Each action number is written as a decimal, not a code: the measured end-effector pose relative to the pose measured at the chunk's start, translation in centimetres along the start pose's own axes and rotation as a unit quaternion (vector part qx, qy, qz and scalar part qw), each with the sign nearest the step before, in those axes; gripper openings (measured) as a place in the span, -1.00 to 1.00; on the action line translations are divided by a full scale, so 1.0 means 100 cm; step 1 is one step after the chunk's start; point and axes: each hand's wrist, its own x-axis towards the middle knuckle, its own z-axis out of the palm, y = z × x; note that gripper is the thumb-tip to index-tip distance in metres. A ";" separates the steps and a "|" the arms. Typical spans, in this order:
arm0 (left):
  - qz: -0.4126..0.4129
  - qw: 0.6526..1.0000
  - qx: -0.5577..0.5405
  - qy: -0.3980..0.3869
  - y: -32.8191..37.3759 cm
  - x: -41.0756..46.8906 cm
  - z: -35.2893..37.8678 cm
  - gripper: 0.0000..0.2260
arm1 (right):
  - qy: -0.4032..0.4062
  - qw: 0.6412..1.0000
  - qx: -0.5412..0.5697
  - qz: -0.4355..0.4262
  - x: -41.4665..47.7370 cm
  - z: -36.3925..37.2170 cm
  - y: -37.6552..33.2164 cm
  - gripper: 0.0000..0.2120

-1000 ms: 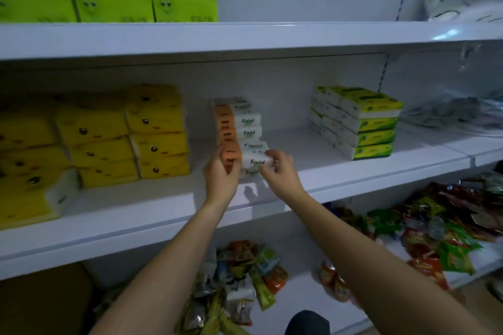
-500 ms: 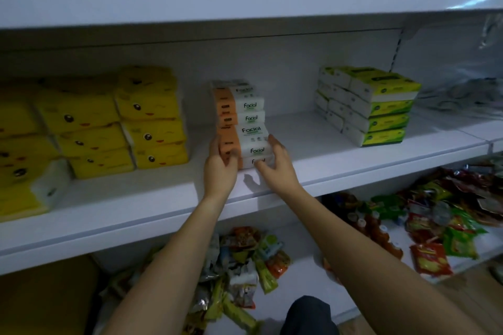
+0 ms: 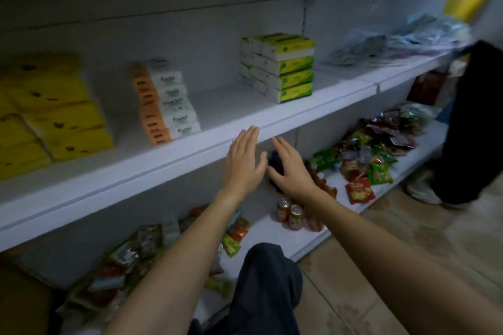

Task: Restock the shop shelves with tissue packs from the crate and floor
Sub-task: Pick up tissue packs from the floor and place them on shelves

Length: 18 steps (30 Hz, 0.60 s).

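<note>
While our knee (image 3: 268, 280) in dark trousers sits nearest, we hold our left hand (image 3: 243, 163) and right hand (image 3: 292, 174) side by side before the edge of the white shelf (image 3: 163, 162), fingers (image 3: 249, 140) straight and spread, gripping nothing. Beyond them on that shelf the orange-and-white tissue stack (image 3: 166, 106) stands apart from both hands, between the yellow packs (image 3: 54, 122) on its left and the green packs (image 3: 283, 71) on its right.

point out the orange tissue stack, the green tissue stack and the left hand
orange tissue stack (image 3: 174, 103), head view, white front of a middle pack
green tissue stack (image 3: 285, 71), head view, front of a middle pack
left hand (image 3: 243, 162), head view, back of the hand
</note>
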 end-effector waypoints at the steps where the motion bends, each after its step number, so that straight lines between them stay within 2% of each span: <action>1: 0.006 1.000 -0.003 -0.028 0.010 -0.004 0.020 -0.48 | 0.002 1.000 -0.019 0.025 -0.016 -0.008 0.019 -0.37; 3: 0.011 0.995 -0.003 -0.099 0.029 -0.015 0.063 -0.49 | 0.000 0.995 -0.063 0.081 -0.055 -0.023 0.057 -0.32; 9: 0.076 0.957 0.005 -0.281 0.099 -0.081 0.196 -0.50 | -0.011 0.955 -0.152 0.256 -0.209 -0.051 0.166 -0.37; 12: 0.111 0.918 -0.002 -0.381 0.132 -0.125 0.251 -0.51 | -0.020 0.920 -0.135 0.367 -0.287 -0.048 0.200 -0.33; 15: 0.100 0.870 -0.018 -0.482 0.147 -0.167 0.300 -0.52 | -0.013 0.878 -0.091 0.470 -0.350 -0.034 0.221 -0.31; 18: 0.095 0.833 -0.013 -0.545 0.144 -0.200 0.338 -0.54 | -0.007 0.837 -0.043 0.546 -0.394 -0.011 0.239 -0.41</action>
